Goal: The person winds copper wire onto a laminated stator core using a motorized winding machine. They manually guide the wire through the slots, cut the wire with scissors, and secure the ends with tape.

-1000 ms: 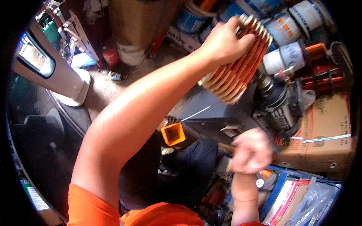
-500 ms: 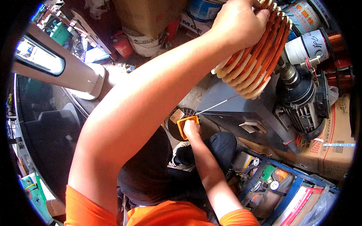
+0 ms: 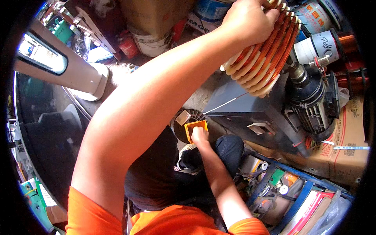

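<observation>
My left hand [image 3: 254,21] is closed on a bundle of copper wire coils [image 3: 270,55] with white sleeves at their ends, held high at the right beside a shaft on a dark machine [image 3: 303,92]. A thin pale cord [image 3: 223,103] runs from below the coils down toward a dark round spool [image 3: 182,131] on the floor. My right hand [image 3: 199,135] is curled at a small yellow square container [image 3: 189,127] by the spool; what its fingers hold is hidden. My dark-trousered knee [image 3: 227,149] is just right of it.
A pale pillar-shaped lamp [image 3: 78,80] and a dark glass top [image 3: 39,113] fill the left. Paint buckets [image 3: 209,11], wire spools [image 3: 348,51] and a carton [image 3: 348,129] crowd the top and right. A blue-framed toolbox [image 3: 286,188] is at lower right.
Since a second ago my right hand has moved left and down onto the yellow container. My left hand and the coils have risen slightly rightward. Little differs from half a second ago.
</observation>
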A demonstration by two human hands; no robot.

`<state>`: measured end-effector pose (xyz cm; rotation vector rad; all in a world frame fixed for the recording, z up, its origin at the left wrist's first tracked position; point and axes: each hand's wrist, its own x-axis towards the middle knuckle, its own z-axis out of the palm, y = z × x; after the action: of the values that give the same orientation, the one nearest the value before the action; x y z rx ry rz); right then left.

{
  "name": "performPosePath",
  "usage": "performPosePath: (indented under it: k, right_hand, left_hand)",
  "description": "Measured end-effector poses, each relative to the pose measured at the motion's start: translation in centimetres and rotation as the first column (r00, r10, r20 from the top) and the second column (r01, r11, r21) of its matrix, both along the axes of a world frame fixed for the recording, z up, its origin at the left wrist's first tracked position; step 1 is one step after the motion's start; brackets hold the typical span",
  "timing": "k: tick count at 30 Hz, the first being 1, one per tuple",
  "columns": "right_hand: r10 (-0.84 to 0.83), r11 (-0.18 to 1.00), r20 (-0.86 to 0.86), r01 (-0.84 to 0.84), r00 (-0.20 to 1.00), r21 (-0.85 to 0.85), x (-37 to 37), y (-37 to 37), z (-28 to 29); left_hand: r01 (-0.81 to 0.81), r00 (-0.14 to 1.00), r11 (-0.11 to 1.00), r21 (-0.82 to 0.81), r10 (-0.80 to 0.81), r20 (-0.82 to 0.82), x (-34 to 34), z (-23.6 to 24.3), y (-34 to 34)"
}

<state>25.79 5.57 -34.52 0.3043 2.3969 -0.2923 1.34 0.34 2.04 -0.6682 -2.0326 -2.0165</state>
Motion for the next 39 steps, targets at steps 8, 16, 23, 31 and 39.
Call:
performPosePath:
  k: [8, 16, 23, 31, 39]
  right_hand:
    - [-0.233, 0.954, -0.207, 0.182, 0.95, -0.238, 2.0, 1.8, 1.1]
    - [0.032, 0.999, -0.1, -0.029, 0.995, 0.03, 1.3, 0.2, 0.7]
    - [-0.133, 0.988, -0.176, 0.117, 0.975, -0.101, 1.3, 0.9, 1.4]
    - [-0.157, 0.98, -0.172, 0.132, 0.972, -0.151, 1.7, 2.4, 2.5]
    - [0.139, 0.99, -0.019, -0.139, 0.99, -0.015, 1.2, 0.6, 0.9]
  left_hand:
    - [0.016, 1.0, 1.0, 0.023, -0.016, -0.005, 0.0, -0.2, 0.1]
    - [-0.01, 1.0, 1.0, -0.024, 0.01, 0.003, 0.0, 0.1, 0.1]
    - [0.059, 0.998, 0.997, 0.04, -0.057, -0.041, 0.9, 0.2, -0.9]
    - [0.006, 1.0, 1.0, -0.015, -0.006, -0.025, -0.3, -0.3, 0.3]
    - [-0.012, 0.999, 0.999, -0.037, 0.011, -0.035, -0.5, -0.3, 0.4]
